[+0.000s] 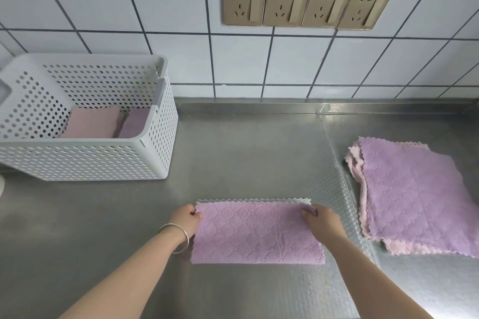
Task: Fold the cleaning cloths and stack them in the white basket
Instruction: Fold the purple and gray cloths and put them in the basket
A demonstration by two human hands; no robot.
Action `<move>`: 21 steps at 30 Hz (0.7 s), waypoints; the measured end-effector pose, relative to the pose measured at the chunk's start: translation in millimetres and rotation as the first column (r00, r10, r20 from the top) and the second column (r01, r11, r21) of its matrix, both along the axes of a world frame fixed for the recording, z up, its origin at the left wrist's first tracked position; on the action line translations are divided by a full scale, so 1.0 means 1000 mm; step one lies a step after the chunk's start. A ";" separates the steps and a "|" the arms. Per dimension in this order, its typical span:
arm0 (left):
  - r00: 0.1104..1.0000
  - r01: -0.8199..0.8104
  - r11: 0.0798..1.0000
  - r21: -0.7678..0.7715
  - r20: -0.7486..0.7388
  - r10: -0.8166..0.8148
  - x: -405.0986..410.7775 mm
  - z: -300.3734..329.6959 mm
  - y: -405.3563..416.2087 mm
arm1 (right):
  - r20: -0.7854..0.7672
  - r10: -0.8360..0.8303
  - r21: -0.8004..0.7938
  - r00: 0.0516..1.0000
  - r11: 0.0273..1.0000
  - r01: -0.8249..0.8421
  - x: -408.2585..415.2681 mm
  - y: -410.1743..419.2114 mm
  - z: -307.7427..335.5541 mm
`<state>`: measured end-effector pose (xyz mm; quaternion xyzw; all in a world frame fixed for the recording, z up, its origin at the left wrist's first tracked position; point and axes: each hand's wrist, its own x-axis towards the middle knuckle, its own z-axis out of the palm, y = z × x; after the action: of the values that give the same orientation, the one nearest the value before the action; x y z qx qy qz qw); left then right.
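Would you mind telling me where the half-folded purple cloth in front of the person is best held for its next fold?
Probably by one short end of the purple cloth, pinching its two corners from that side. It lies flat as a wide rectangle, so carrying one end across halves it. The left hand and right hand now pinch the far corners, apart.
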<state>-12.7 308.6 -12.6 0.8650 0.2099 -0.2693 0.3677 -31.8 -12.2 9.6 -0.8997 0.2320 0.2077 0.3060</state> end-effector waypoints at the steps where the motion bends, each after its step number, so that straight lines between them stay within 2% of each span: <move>1: 1.000 0.004 0.999 0.036 0.008 -0.004 0.001 0.001 -0.002 | 0.000 -0.002 -0.010 1.000 1.000 0.002 0.001 0.000 -0.001; 6: 0.994 0.106 0.970 0.220 -0.049 -0.097 0.010 0.005 -0.010 | -0.015 -0.021 -0.078 1.000 0.997 0.020 0.010 0.000 -0.006; 10: 0.992 0.111 0.970 0.218 -0.089 -0.094 0.013 -0.001 -0.009 | -0.032 -0.018 -0.147 0.999 0.989 0.013 0.013 0.003 -0.009; 21: 0.979 0.169 0.949 0.266 -0.157 -0.130 0.018 0.001 -0.010 | -0.013 -0.067 -0.211 0.998 0.976 0.063 0.016 0.005 -0.017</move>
<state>5.1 298.3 -12.1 0.9008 0.2042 -0.3232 0.2060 -16.3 -6.9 -7.0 -0.9167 0.2852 0.1807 0.2136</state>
